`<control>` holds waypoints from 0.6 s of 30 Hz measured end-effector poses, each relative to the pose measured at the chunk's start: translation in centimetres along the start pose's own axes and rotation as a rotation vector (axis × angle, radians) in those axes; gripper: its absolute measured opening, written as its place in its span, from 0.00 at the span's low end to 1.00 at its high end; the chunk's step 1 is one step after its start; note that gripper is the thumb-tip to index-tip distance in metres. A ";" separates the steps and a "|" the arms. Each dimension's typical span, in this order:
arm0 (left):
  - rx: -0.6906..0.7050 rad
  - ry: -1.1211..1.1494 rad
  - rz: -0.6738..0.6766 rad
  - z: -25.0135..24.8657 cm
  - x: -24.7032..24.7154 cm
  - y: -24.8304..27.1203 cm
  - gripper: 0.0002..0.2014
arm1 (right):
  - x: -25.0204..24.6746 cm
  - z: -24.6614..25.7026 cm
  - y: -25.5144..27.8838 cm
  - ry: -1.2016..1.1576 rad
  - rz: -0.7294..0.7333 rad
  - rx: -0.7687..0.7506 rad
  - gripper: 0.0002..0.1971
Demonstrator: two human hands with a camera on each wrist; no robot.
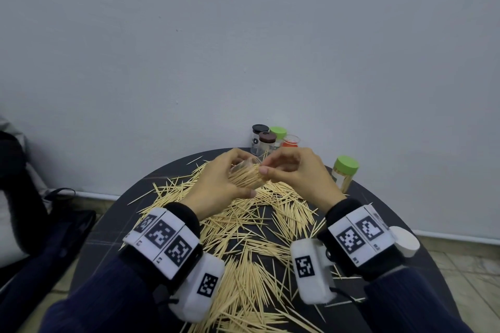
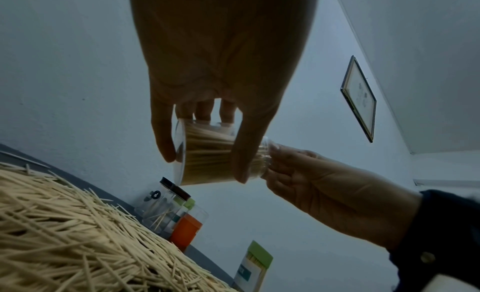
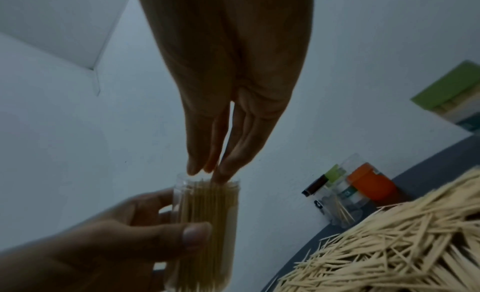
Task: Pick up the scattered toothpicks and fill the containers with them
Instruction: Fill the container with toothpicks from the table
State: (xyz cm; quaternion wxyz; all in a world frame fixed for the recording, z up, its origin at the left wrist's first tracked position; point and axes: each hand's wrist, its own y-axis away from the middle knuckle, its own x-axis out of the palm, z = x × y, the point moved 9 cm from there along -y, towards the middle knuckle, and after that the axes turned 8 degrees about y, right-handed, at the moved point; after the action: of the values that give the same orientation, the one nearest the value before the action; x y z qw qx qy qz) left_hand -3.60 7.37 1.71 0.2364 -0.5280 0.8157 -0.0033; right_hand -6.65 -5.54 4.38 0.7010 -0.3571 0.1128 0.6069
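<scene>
Toothpicks packed in clear container, gripped sideways by left hand, fingers curled round it. Right hand fingertips bunched together, pressing at its open mouth.

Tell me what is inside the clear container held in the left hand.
The clear container, gripped by the left hand, is packed with toothpicks standing lengthwise nearly up to its open mouth. The right hand has its fingertips at that mouth. The container's bottom is hidden by the left hand.
</scene>
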 end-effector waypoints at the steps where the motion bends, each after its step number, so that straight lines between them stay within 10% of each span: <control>1: -0.005 0.000 -0.010 0.1 -0.1 0.0 0.29 | 0.2 0.1 0.0 0.022 0.028 -0.005 0.05; 18: -0.030 0.013 0.085 0.0 0.7 0.2 0.28 | -0.8 0.1 0.0 0.389 -0.095 -0.050 0.03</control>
State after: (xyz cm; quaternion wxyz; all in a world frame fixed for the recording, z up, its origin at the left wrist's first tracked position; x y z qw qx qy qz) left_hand -4.05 6.82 1.41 0.2230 -0.4963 0.8389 0.0153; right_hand -6.90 -6.10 4.91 0.6847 -0.4899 0.2140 0.4954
